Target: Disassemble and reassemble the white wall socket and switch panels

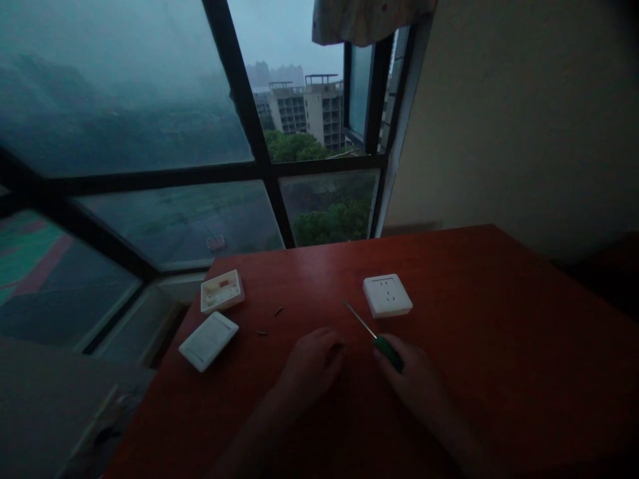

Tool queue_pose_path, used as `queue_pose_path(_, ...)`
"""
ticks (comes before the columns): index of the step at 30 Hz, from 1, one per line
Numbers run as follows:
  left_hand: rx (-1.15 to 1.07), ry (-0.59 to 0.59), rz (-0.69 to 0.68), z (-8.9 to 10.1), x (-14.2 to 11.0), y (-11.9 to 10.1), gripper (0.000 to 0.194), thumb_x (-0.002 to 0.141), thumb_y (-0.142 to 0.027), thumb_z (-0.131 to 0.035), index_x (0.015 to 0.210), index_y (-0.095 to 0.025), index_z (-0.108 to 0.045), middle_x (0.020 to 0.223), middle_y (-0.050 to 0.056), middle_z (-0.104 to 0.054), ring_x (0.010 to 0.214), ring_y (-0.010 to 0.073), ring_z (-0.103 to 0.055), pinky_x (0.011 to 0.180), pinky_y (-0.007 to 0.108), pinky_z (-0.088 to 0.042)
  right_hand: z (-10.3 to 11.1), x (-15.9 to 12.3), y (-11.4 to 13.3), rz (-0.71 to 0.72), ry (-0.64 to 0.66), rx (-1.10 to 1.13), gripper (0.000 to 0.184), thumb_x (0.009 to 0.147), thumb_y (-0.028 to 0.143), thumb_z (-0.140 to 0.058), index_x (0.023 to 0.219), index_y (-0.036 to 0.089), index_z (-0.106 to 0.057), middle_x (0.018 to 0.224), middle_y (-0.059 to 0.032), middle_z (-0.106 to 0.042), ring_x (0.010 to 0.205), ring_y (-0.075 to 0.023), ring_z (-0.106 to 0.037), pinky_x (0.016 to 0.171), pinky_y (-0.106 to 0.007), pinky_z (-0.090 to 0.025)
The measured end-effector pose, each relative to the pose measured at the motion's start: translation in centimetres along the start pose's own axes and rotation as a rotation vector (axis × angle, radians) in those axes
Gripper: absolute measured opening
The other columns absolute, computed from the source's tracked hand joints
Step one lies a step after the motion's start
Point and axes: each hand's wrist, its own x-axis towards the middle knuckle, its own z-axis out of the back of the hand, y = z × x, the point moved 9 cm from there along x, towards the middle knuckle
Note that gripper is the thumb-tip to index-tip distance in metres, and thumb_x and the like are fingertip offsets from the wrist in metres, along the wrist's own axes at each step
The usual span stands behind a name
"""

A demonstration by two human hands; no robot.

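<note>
My right hand is wrapped round the green handle of a screwdriver, whose thin metal shaft points up and to the left. Just beyond the hand lies a white wall socket, slotted face up; the shaft's tip is to its left. Low over the red-brown table, my left hand is closed with its fingers curled in; whatever is in them, if anything, is hidden. Two small dark screws, one nearer and one farther, lie to the left of that hand.
On the table's left side stands an open white back box. A white rectangular plate lies in front of it, near the left edge. Dark-framed windows rise behind the table, and a plain wall stands at the right.
</note>
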Motion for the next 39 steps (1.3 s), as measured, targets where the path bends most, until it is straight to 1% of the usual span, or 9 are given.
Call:
queue_pose_path(5,-0.078,-0.03,0.041,0.3,-3.3,0.9,0.014,0.085,-0.014,-0.05,0.084,-0.022,-0.061,0.084,0.003,-0.064,0.077,0.0179,-0.061,0.069,0.027,-0.047,-2.7,2.4,3.5,0.147,0.077,-0.026,0.03,0.079,0.024,-0.051,0.103,0.022,-0.069,0.099,-0.0073,-0.073,0.087,-0.0239,-0.067,0.08,-0.035,-0.049)
queue_pose_path(8,-0.161,-0.085,0.064,0.9,-4.4,1.0,0.015,0.085,-0.012,-0.049,0.086,-0.022,-0.06,0.085,0.003,-0.065,0.079,0.0173,-0.061,0.071,0.027,-0.047,-3.7,3.5,3.6,0.148,0.062,-0.014,0.032,0.079,0.024,-0.052,0.107,0.02,-0.067,0.103,-0.0085,-0.072,0.091,-0.0244,-0.066,0.084,-0.036,-0.048)
queue_pose_path(11,-0.15,-0.15,0.105,2.3,-5.1,1.8,0.013,0.086,-0.014,-0.05,0.085,-0.022,-0.06,0.084,0.002,-0.064,0.076,0.0168,-0.062,0.07,0.027,-0.048,-3.7,3.9,2.5,0.106,0.031,0.016,0.033,0.083,0.03,-0.05,0.107,0.017,-0.066,0.102,-0.011,-0.072,0.09,-0.0253,-0.067,0.082,-0.037,-0.049)
queue_pose_path(18,0.152,-0.436,0.23,8.9,-7.4,6.8,0.013,0.087,-0.026,-0.051,0.095,-0.023,-0.061,0.097,0.005,-0.066,0.089,0.0238,-0.063,0.079,0.037,-0.051,-3.2,3.8,1.5,0.074,0.019,0.076,0.035,0.083,0.037,-0.05,0.104,0.015,-0.066,0.092,-0.0096,-0.073,0.082,-0.0249,-0.067,0.074,-0.035,-0.051)
queue_pose_path(21,0.224,-0.463,0.232,9.9,-8.0,8.0,0.016,0.088,-0.029,-0.05,0.098,-0.024,-0.061,0.098,0.004,-0.066,0.09,0.0239,-0.064,0.079,0.037,-0.052,-3.3,3.9,1.6,0.079,0.022,0.085,0.034,0.084,0.037,-0.049,0.104,0.014,-0.066,0.093,-0.0098,-0.073,0.083,-0.0243,-0.067,0.074,-0.034,-0.05)
queue_pose_path(25,0.347,-0.534,0.174,10.7,-8.7,8.1,0.021,0.089,-0.029,-0.049,0.105,-0.022,-0.06,0.107,0.008,-0.063,0.097,0.0253,-0.062,0.087,0.041,-0.051,-3.4,4.0,1.2,0.069,0.018,0.084,0.035,0.084,0.037,-0.049,0.106,0.013,-0.065,0.094,-0.0102,-0.072,0.083,-0.024,-0.066,0.075,-0.034,-0.05)
queue_pose_path(29,0.552,-0.629,0.17,12.6,-9.6,8.1,0.03,0.089,-0.035,-0.051,0.114,-0.02,-0.056,0.12,0.013,-0.057,0.11,0.0317,-0.056,0.095,0.049,-0.046,-3.6,4.0,1.0,0.074,0.034,0.082,0.036,0.084,0.037,-0.05,0.107,0.013,-0.064,0.098,-0.0116,-0.072,0.087,-0.0244,-0.066,0.077,-0.033,-0.05)
queue_pose_path(34,0.691,-0.574,0.327,14.4,-10.7,10.5,0.063,0.08,-0.048,-0.06,0.134,-0.021,-0.04,0.14,0.015,-0.041,0.127,0.0384,-0.042,0.103,0.055,-0.036,-3.7,3.9,1.2,0.082,0.045,0.076,0.035,0.085,0.036,-0.049,0.106,0.013,-0.064,0.099,-0.0121,-0.072,0.089,-0.0247,-0.066,0.078,-0.033,-0.049)
queue_pose_path(39,0.657,-0.478,0.47,14.4,-11.6,13.7,0.08,0.072,-0.053,-0.064,0.138,-0.02,-0.033,0.138,0.016,-0.043,0.127,0.038,-0.043,0.104,0.053,-0.036,-3.7,3.9,1.4,0.095,0.052,0.066,0.033,0.085,0.036,-0.049,0.104,0.015,-0.064,0.094,-0.0098,-0.072,0.084,-0.0239,-0.066,0.075,-0.034,-0.049)
